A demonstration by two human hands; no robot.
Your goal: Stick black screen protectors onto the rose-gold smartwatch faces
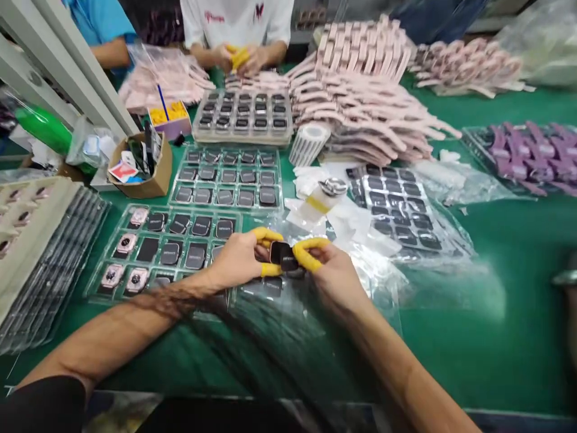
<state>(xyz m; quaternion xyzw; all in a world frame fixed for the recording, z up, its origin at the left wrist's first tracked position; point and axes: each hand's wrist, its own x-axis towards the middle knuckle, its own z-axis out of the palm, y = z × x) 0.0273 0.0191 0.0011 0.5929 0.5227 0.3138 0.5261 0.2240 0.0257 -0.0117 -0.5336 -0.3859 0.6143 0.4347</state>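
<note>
Near the middle of the bench, my left hand [246, 257], with yellow covers on its fingertips, grips a small dark square watch case by its edges. The fingers of my right hand [331, 264], also in yellow covers, pinch a black square piece [288, 257] that overlaps the case's right side. Both hands are above a clear plastic sheet. To the left lies a clear tray [115, 225] with black squares and a few pink watch cases [137, 279]. Strands of hair blur across my left forearm.
Behind are another tray [172, 195], stacked trays [243, 137], pink straps [369, 114] and a cardboard box [155, 174]. White papers [356, 219] and a bagged sheet of black squares [399, 204] lie right of centre. A person in white works across the bench.
</note>
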